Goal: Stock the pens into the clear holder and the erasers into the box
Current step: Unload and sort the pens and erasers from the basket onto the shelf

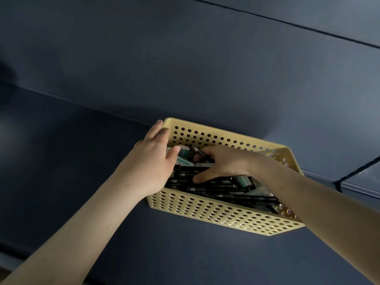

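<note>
My left hand (pixel 153 159) holds the short end of a yellow basket (pixel 226 214), fingers along the outside of its wall and thumb hooked over the rim to the inside. My right hand (pixel 224 163) reaches down into it, fingers curled round one black pen (pixel 198 152) whose tip sticks out past my knuckles. Beneath that palm lie more black pens (pixel 222 190), my thumb resting on them. Green-and-white erasers (pixel 185 156) show between my two hands. The basket stands on a dark blue shelf (pixel 82 161).

Black pens (pixel 218 189) piled flat w/ green-white erasers (pixel 185 158) in yellow basket (pixel 205 210).
</note>
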Available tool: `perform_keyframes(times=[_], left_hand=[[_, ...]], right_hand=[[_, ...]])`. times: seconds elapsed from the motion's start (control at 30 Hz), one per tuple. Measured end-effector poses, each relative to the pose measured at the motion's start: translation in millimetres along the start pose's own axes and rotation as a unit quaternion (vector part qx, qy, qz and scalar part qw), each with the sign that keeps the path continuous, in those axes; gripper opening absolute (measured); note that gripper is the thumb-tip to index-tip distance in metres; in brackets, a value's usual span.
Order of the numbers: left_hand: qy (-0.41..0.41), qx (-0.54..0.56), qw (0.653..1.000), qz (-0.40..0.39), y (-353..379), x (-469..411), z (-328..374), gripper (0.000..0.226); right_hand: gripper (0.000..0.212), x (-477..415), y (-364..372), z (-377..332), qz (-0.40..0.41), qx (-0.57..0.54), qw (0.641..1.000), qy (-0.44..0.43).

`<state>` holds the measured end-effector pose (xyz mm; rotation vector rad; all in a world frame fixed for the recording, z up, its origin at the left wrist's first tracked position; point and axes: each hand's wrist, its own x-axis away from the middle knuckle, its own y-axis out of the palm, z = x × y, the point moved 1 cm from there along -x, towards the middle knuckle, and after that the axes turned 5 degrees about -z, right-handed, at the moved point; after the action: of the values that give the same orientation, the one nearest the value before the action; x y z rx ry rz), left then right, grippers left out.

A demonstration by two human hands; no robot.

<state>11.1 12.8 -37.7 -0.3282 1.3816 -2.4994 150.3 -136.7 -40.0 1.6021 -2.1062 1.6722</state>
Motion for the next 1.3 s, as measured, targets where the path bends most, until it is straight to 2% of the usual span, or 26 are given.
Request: perform_keyframes(times=[0.17, 0.27, 0.53, 0.67, 0.8, 0.97, 1.13, 1.3], left_hand=[[0.001, -0.009, 1.000, 0.004, 0, -1, -1, 0.059], [0.005, -0.011, 1.000, 0.006, 1, -1, -2, 0.060], [0.003, 0.009, 1.000, 0.024, 2, 0, -2, 0.052], [0.001, 0.007, 1.000, 0.021, 3, -1, -2, 0.051], [-0.001, 0.004, 1.000, 0.016, 3, -2, -3, 0.052], [0.001, 0.000, 1.000, 0.013, 3, -3, -3, 0.053], [0.004, -0.002, 1.000, 0.001, 2, -4, -3, 0.055], [-0.001, -0.038, 0.999, 0.001, -4, -1, 1, 0.060]], right_hand=[[0.077, -3, -3, 6, -0.024, 0.027, 0.999, -0.011], [0.053, -1, -1, 5, -0.037, 0.027, 0.999, -0.028], [0.059, 4, 0, 7, -0.017, -0.015, 0.998, -0.056], [0.043, 10, -5, 9, -0.003, -0.079, 0.995, -0.067], [0.029, 19, -9, 10, 0.027, -0.199, 0.974, -0.107], [0.025, 32, -16, 12, 0.073, -0.205, 0.969, -0.118], [0.015, 43, -22, 13, 0.167, -0.288, 0.930, -0.154], [0.013, 65, -32, 17, 0.315, -0.393, 0.848, -0.168]])
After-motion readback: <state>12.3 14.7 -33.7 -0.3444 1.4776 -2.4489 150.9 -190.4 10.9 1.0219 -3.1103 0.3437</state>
